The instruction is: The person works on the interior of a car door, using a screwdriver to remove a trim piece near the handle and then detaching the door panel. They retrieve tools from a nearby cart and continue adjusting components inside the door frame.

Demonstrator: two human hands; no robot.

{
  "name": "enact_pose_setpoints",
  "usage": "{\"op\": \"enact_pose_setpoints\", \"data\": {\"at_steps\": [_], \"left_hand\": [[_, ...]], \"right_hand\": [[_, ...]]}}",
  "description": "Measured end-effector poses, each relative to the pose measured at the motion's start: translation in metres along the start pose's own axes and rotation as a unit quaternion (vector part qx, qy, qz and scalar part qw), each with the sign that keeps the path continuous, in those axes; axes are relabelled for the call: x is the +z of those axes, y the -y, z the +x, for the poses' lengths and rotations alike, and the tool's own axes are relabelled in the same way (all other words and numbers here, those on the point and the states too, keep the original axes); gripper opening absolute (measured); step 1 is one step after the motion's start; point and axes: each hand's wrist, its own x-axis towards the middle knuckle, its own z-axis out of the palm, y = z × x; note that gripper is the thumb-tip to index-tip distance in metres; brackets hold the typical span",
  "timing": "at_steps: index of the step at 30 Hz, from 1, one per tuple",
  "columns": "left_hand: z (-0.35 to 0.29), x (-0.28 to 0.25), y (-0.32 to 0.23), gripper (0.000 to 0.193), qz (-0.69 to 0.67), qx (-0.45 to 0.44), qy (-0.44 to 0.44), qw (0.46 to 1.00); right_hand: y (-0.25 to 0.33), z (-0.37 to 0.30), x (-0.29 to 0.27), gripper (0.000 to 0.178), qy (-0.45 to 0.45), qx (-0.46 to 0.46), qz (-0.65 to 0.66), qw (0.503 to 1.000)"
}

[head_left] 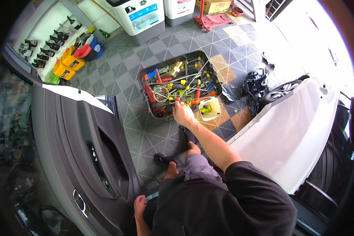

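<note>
My right hand (183,114) reaches over the near edge of a black tool tray (141,80). Its fingers are pinched together at a small red item (177,100), possibly a handle, whose kind I cannot make out. Loose hand tools crowd the tray: long metal rods or wrenches, a red-handled tool (148,93), yellow-and-black handles (179,86) and a round coil or ring (161,94). Against the tray's near right corner stands a cream square tub (209,114) with yellow-green pieces inside. Down by the car door, my left hand (140,205) hangs with its fingers curled, nothing visible in them.
An open dark car door (82,145) stands at left, a pale panel (291,133) at right. Crumpled black plastic (255,86) lies near a wheel (285,92). Farther off are a red floor jack (212,21), white bins (143,15), yellow jugs (65,70) and spray bottles (55,39).
</note>
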Motion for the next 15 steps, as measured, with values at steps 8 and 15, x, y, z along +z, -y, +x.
{"op": "enact_pose_setpoints", "data": {"at_steps": [8, 15], "left_hand": [[-0.035, 0.088, -0.169, 0.025, -0.018, 0.109, 0.017, 0.994], [-0.043, 0.125, -0.110, 0.027, 0.014, -0.010, -0.033, 0.999]], "right_hand": [[-0.016, 0.000, -0.019, 0.038, 0.049, -0.049, 0.086, 0.994], [-0.025, 0.054, -0.065, 0.035, 0.091, 0.124, 0.253, 0.955]]}}
